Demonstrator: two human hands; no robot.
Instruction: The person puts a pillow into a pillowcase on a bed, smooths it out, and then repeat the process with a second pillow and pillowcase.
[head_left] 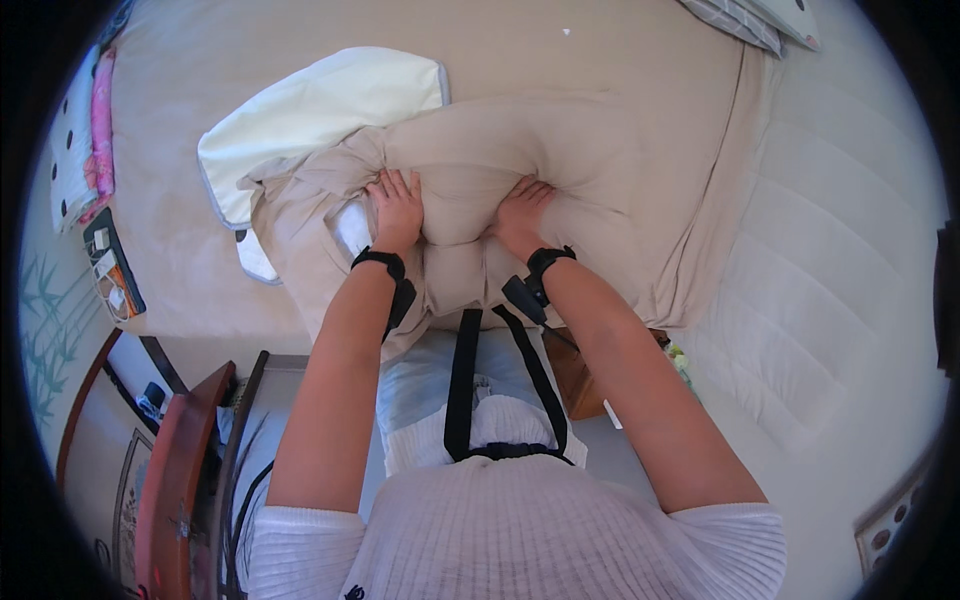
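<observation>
A thick beige quilt (460, 160) lies bunched on the bed in front of me, puffed up between my hands. My left hand (398, 207) rests flat on its left part, fingers stretched forward and slightly apart. On the right, my right hand (522, 212) presses into a dent in the fabric, its fingers extended. Creases run out from both hands. Behind the bunched quilt spreads a cream cloth piece (320, 100) with grey edging. A small white patch (351, 228) shows through a gap in the folds beside my left hand.
A beige sheet (520, 50) covers the bed. Pink folded fabric (103, 120) and a dark tray (115, 265) with small items sit at the left edge. A quilted white wall panel (800, 280) rises at right. Reddish wooden furniture (175, 480) stands lower left.
</observation>
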